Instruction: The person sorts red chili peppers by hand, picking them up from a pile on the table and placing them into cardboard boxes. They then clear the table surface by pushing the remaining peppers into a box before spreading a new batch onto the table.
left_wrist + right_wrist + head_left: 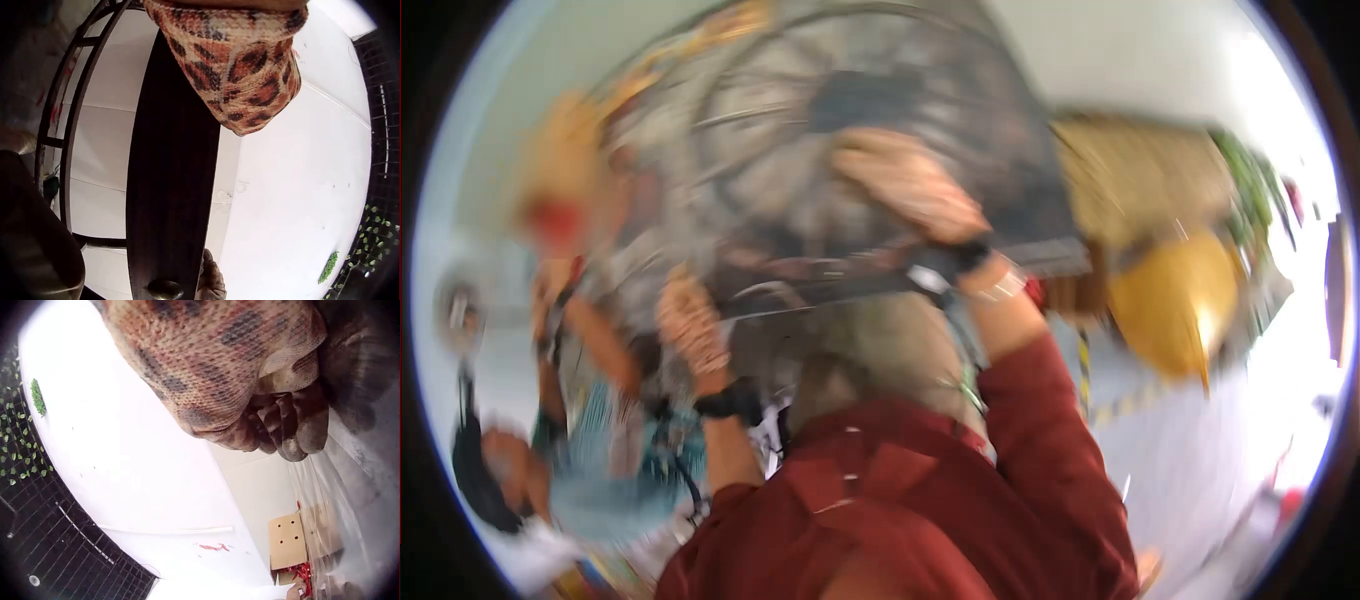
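Note:
The head view is badly blurred. A large dark piece (pixel 870 150) with a round metal frame and mesh is raised in front of me. My left hand (pixel 692 328), in a leopard-print glove, looks closed round its lower edge. My right hand (pixel 908 185), gloved the same, sits higher on its face. The left wrist view has the glove (pixel 240 59) over a dark wooden board (pixel 172 187) with a knob (pixel 165 289) and a curved metal frame (pixel 69 125). In the right wrist view gloved fingers (pixel 290 428) curl against a grey, film-covered surface (pixel 362 456).
Another person (pixel 600 400) in teal stands close at the left, an arm raised to the piece. A gold rounded object (pixel 1175 300) and brown furniture lie to the right. Yellow-black tape (pixel 1122 405) marks the floor. A black grid with green leaves (pixel 28 444) and a cardboard box (pixel 289 540) are nearby.

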`<state>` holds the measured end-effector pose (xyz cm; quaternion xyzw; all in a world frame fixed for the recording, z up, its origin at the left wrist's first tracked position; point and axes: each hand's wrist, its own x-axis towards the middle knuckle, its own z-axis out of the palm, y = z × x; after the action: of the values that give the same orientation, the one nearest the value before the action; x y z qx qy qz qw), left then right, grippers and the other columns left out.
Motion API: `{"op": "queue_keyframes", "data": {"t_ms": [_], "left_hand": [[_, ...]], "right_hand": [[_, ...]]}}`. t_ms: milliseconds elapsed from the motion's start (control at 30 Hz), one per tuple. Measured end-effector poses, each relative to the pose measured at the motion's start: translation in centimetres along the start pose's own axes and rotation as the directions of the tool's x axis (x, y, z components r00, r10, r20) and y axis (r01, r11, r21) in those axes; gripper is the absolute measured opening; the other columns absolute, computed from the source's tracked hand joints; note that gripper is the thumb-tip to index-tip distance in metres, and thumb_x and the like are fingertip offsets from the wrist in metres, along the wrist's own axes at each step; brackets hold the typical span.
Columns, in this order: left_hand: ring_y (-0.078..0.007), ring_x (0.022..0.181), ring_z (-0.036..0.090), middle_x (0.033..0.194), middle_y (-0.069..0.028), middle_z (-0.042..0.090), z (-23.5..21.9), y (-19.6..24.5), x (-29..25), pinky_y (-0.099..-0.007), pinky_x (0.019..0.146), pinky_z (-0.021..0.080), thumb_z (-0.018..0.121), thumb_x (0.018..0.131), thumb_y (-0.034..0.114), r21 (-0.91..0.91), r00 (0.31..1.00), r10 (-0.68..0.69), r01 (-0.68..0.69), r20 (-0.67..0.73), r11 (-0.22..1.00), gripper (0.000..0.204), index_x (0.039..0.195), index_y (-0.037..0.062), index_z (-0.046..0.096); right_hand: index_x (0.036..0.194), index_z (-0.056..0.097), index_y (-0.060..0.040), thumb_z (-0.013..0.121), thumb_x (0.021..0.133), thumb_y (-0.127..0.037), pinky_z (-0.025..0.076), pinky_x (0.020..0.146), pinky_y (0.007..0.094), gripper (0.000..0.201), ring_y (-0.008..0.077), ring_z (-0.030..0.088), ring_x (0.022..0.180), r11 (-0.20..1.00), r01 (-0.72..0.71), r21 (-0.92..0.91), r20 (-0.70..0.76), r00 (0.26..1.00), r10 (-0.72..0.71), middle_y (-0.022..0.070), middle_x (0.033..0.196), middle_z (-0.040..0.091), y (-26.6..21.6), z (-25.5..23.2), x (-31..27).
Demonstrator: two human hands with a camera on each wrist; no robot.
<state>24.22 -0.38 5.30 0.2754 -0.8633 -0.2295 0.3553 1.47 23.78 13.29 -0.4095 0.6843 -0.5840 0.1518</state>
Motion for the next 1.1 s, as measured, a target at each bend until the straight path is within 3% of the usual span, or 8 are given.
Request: {"op": "queue_keyframes", "data": {"t_ms": [467,567,600,633,667,767,1000,1100], "left_hand": [[-0.0275,0.098,0.06,0.109,-0.0153,0.062,-2.1,-0.4,1.4,-0.0343,0.085,0.048,0.053,0.09,0.009,0.043,0.99,0.13,-0.128,-0.058,0.991,0.029,0.118,0.0053,0.059],[-0.0326,0.106,0.056,0.114,-0.019,0.058,-2.5,-3.3,5.6,-0.0376,0.091,0.045,0.06,0.088,0.017,-0.563,0.993,-0.088,0.031,-0.075,0.826,0.046,0.13,0.0024,0.046],[-0.0316,0.111,0.053,0.123,-0.0191,0.053,-3.0,-6.3,7.6,-0.0377,0.095,0.043,0.059,0.088,0.013,0.308,0.973,0.226,-0.198,-0.057,0.93,0.048,0.131,0.0007,0.043],[-0.026,0.122,0.046,0.137,-0.0154,0.043,-2.5,-7.9,10.1,-0.0386,0.104,0.038,0.049,0.093,0.013,-0.092,0.993,0.038,-0.048,-0.11,0.995,0.044,0.135,0.0045,0.04],[-0.0296,0.125,0.045,0.137,-0.0175,0.044,-3.9,-10.2,11.7,-0.0408,0.105,0.036,0.049,0.092,0.018,0.647,0.891,0.451,-0.373,0.051,0.664,0.044,0.134,0.0053,0.041],[-0.0332,0.122,0.049,0.132,-0.0175,0.05,-5.2,-9.2,15.2,-0.0383,0.107,0.034,0.043,0.095,0.019,0.7,0.854,0.515,-0.325,-0.072,0.636,0.042,0.134,0.0049,0.043],[-0.0324,0.112,0.056,0.122,-0.015,0.059,-2.9,-18.5,29.9,-0.0358,0.103,0.038,0.039,0.095,0.017,0.239,0.772,-0.312,0.506,-0.553,0.829,0.038,0.13,0.0065,0.048],[-0.0314,0.112,0.056,0.119,-0.021,0.059,-3.9,-24.7,32.3,-0.0349,0.099,0.041,0.059,0.083,0.046,-0.034,0.943,-0.248,0.247,-0.221,0.968,0.061,0.121,-0.0017,0.053]], "right_hand": [[0.112,0.059,0.0016,0.053,0.095,-0.016,0.047,0.065,0.0214,0.025,0.0099,0.059,0.076,0.888,-0.285,0.362,0.053,0.957,0.286,0.0043,0.09,0.061,1.6,1.7,0.6],[0.114,0.057,0.0034,0.052,0.095,-0.015,0.046,0.064,0.0208,0.026,0.0097,0.057,0.074,0.87,-0.264,0.417,0.044,0.961,0.271,0.0057,0.089,0.061,1.0,2.2,0.4],[0.114,0.056,0.0041,0.052,0.095,-0.014,0.046,0.064,0.0206,0.027,0.0096,0.057,0.073,0.869,-0.259,0.421,0.03,0.962,0.272,0.0065,0.089,0.061,0.8,2.2,0.3],[0.116,0.054,0.0053,0.053,0.095,-0.015,0.046,0.064,0.0201,0.029,0.0096,0.055,0.072,0.834,-0.267,0.483,0.043,0.959,0.282,0.0086,0.09,0.06,0.7,2.2,0.3],[0.116,0.054,0.0053,0.053,0.095,-0.015,0.046,0.064,0.0201,0.029,0.0096,0.055,0.072,0.84,-0.265,0.474,0.046,0.96,0.277,0.0086,0.09,0.06,0.6,2.2,0.4],[0.117,0.052,0.0067,0.054,0.094,-0.016,0.046,0.063,0.02,0.032,0.0098,0.055,0.071,0.802,-0.283,0.525,0.057,0.952,0.299,0.0109,0.091,0.06,0.8,2.3,0.5],[0.113,0.056,0.0051,0.052,0.094,-0.013,0.045,0.062,0.0201,0.026,0.0085,0.054,0.07,0.809,-0.325,0.49,0.022,0.932,0.362,0.0081,0.087,0.062,0.0,2.2,0.9],[0.111,0.058,0.0035,0.052,0.094,-0.013,0.044,0.061,0.0203,0.025,0.0081,0.054,0.069,0.84,-0.335,0.427,0.001,0.929,0.37,0.0074,0.086,0.063,-0.1,2.5,1.0]]}}
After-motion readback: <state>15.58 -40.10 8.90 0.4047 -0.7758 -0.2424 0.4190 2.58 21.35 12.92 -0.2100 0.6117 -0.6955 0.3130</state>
